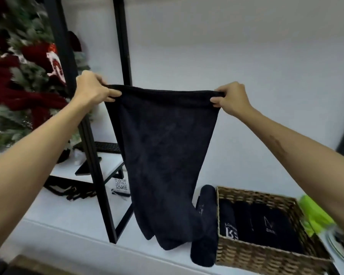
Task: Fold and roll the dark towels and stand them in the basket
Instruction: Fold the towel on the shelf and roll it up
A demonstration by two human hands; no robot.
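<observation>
A dark towel [163, 147] hangs in the air in front of me, stretched between both hands. My left hand [93, 88] pinches its top left corner and my right hand [230, 98] pinches its top right corner. The towel's lower end droops onto the white table near a rolled dark towel [206, 227] that lies just left of the wicker basket [266, 253]. Inside the basket lie several rolled dark towels [256, 225], some with white lettering.
A black metal frame [99, 175] stands on the white table [68, 221] to the left of the hanging towel. A decorated tree with red ornaments [22, 76] fills the far left. Something bright green [314, 217] and stacked plates [342, 249] sit right of the basket.
</observation>
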